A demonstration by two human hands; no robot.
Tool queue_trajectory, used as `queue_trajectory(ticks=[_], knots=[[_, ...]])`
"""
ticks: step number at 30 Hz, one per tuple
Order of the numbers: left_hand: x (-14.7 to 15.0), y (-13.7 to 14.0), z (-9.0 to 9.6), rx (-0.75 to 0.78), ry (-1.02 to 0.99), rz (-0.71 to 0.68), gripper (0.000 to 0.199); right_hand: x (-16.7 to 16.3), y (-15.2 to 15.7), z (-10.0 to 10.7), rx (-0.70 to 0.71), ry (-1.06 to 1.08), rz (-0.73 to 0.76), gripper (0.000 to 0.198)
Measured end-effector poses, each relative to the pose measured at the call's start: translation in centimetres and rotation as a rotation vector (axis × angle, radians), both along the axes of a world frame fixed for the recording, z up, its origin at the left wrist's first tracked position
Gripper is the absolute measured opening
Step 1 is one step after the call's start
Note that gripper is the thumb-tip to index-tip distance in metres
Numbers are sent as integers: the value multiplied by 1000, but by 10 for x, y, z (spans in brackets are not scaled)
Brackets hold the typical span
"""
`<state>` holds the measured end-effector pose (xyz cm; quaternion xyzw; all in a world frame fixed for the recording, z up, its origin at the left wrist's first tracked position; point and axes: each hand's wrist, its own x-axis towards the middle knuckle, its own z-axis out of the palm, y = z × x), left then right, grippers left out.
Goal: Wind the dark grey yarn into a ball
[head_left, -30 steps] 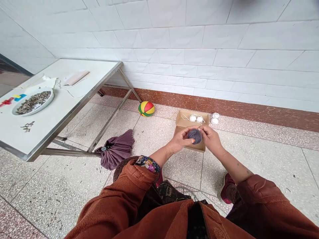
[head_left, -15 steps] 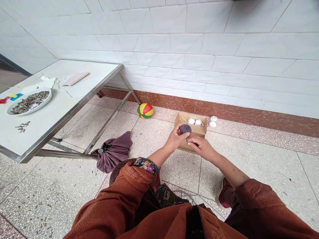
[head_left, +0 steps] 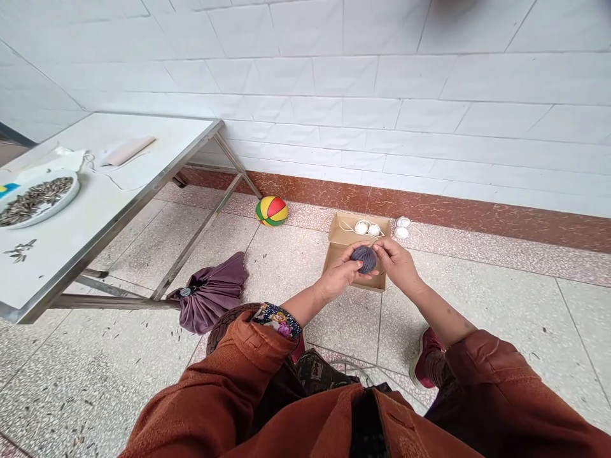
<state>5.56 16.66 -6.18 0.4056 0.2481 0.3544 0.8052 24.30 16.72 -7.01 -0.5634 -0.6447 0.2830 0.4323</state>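
Observation:
My left hand (head_left: 341, 273) is closed around a ball of dark grey-purple yarn (head_left: 365, 259), held above an open cardboard box (head_left: 334, 256). On the right side of the ball, my right hand (head_left: 395, 259) pinches thumb and finger together, on what looks like the yarn's strand; the strand itself is hard to make out. Two white yarn balls (head_left: 367, 228) with loose strands lie in the far part of the box. More white balls (head_left: 401, 228) sit on the floor just right of it.
A metal-framed table (head_left: 167, 143) at the left carries a plate of sunflower seeds (head_left: 41, 198) and a pale folded cloth (head_left: 128, 151). Beneath its right side are a colourful ball (head_left: 272, 211) and a purple pleated bag (head_left: 214, 292). A tiled wall (head_left: 363, 108) runs behind.
My right hand has moved from below the yarn ball up to its upper right side. The left hand has turned the ball and shifted slightly right and down. The view has tilted slightly.

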Motion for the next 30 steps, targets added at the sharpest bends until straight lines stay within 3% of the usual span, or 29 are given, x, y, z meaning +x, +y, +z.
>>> queue_trajectory(ticks=[4,6,11,19,22,26,30], knots=[[-1,-1,10,-63,-119,-75,60,-4,-3,-4,-141,76,60,28],[-1,-1,12,-68,-139,-37,56,-6,-5,-7,-156,79,100,23],[-5,4,8,-95,-113,55,43,-10,-9,-15,-138,27,164,19],[-8,13,-5,-138,108,161,48,-16,-17,-14,-50,-116,331,21],[-7,15,-6,-69,211,213,51,-16,-19,-10,-48,-144,372,19],[-7,16,-6,188,444,264,57,-14,-21,8,-29,-124,444,23],[-10,16,-6,304,468,191,63,-4,-16,29,0,-20,323,26]])
